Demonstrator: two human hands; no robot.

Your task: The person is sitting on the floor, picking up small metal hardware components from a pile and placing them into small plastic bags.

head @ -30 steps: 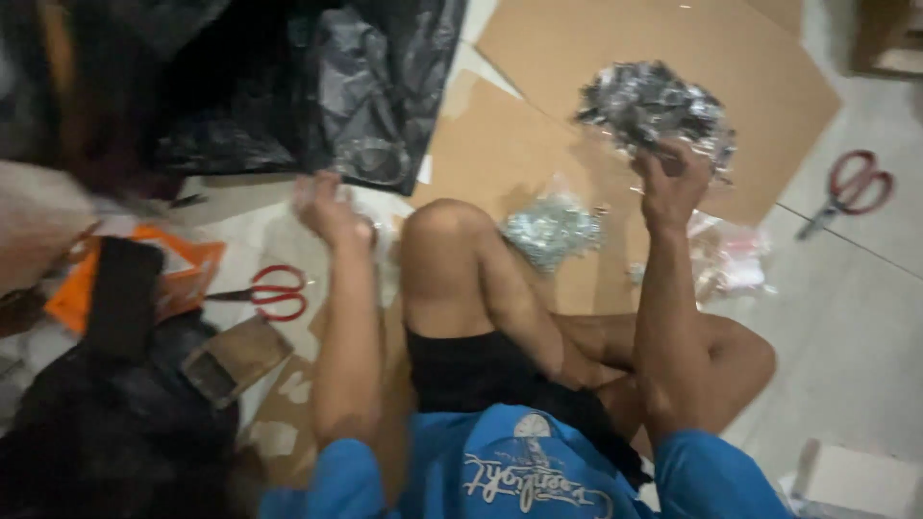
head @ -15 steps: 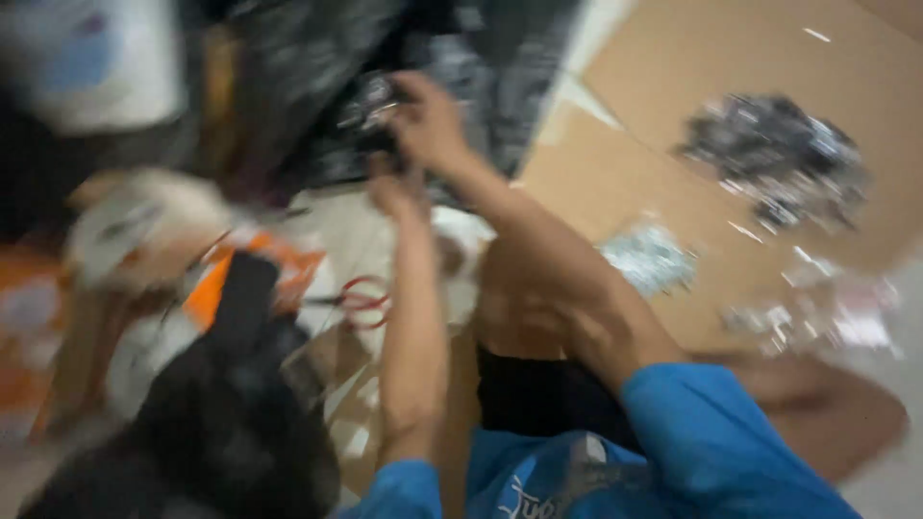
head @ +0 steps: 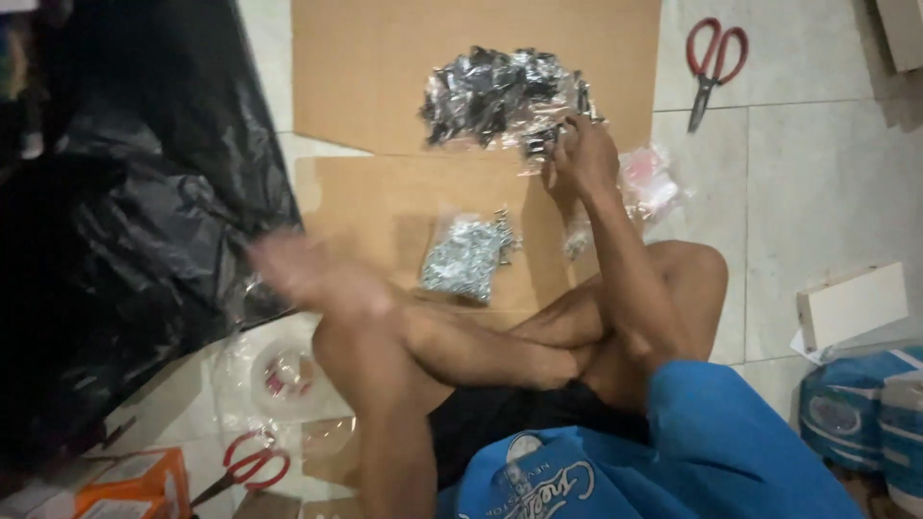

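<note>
A: Item one, far left of the flat brown cardboard sheet [head: 385,207]?

B: Crumpled black plastic bag [head: 144,221], touching the sheet's left edge. Next, the left hand [head: 308,274], blurred, hovering over the sheet's lower left corner; whether its fingers are spread or curled cannot be told.

A: Middle of the sheet?

B: Small clear packet of silver screws [head: 468,255], just right of the left hand and nearer it than the right. Above it, a heap of clear bags of dark metal fittings [head: 500,94], long axis running across the sheet.

A: And the right hand [head: 580,154]?

B: Fingers closed on the heap's lower right edge; heap lies up-left of the grip.

A: Beyond the sheet's right?

B: Red-handled scissors [head: 711,62] on pale tile.

A: Change from half a second ago?

B: Both hands were up at the black bag; now they are apart, right on the heap.
</note>
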